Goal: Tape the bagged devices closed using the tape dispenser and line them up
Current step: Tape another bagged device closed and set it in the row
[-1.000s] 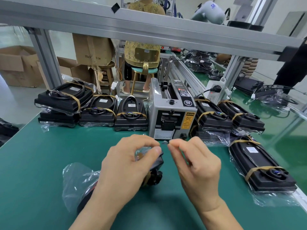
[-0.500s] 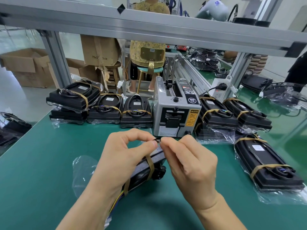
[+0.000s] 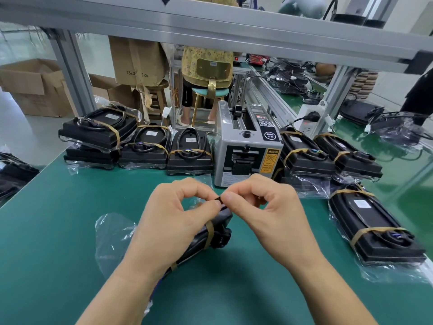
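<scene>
The green desk [image 3: 58, 231] carried the whole job, under an aluminium frame [image 3: 234, 26] that crossed the top of the view. At the back edge stood the grey tape dispenser [image 3: 246, 153], its outlet facing the person. To its left a row of taped bagged devices [image 3: 143, 151] sat side by side, one stacked crookedly on another at the far end; to its right more finished devices [image 3: 328, 158] lay less squarely, one nearer piece [image 3: 379, 233] angled toward the desk's edge.

The device in hand [image 3: 218, 231] lay near the middle of the desk, just in front of the dispenser, tipped up on edge, with loose clear bag [image 3: 112, 233] trailing off to the left. The left hand [image 3: 173, 221] curled over it, thumb and forefinger pinching at its upper corner. The right hand [image 3: 264, 214] met it there, fingers curled and pinching the same spot; whether a tape strip sat between the fingertips was too small to tell.

The likely trouble was the loose bag: if the fold slipped while the pinch shifted, tape would catch slack plastic and leave the mouth open. The tilted device could also roll flat and drag the strip askew.
</scene>
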A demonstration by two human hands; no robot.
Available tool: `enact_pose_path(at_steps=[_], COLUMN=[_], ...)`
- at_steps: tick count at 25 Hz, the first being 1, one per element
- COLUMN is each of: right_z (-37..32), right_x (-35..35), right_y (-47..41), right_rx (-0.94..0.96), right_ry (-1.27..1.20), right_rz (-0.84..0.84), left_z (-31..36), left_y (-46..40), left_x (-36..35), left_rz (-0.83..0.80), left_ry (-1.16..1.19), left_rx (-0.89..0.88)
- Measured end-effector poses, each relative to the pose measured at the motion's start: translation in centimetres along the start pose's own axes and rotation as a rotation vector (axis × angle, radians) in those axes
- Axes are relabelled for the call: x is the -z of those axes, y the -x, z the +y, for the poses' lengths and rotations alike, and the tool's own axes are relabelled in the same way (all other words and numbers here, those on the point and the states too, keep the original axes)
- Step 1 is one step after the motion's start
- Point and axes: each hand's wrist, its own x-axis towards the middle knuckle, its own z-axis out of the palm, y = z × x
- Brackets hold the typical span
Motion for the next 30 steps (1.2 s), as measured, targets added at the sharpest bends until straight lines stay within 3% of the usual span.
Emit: enact_pose_path(at_steps=[3, 5, 9, 20, 30], right_z=[0.1, 0.6, 1.2, 1.3, 1.2], right_x=[0.9, 2.0, 3.1, 0.9, 0.4], right_y=[-0.3, -0.9, -1.0, 0.1, 0.0], right_rx=[-0.139, -0.292, -0.422, -0.496, -0.496], right_ry=[-0.171, -0.294, -0.304, -0.316, -0.17], right_rz=[-0.063, -0.023, -0.08, -0.137, -0.122], left_z=[-0.1, -0.4, -0.1, 0.1, -0.2], left_y=[0.3, 0.7, 1.2, 1.5, 1.4], left_x=[0.1, 0.3, -0.2, -0.8, -0.8], left_rz=[-0.003, -0.037, -0.108, -0.024, -0.022], left_ry=[-0.082, -0.272, -0.511, -0.464, -0.467], left_rx=[0.01, 0.022, 0.004, 0.025, 0.012])
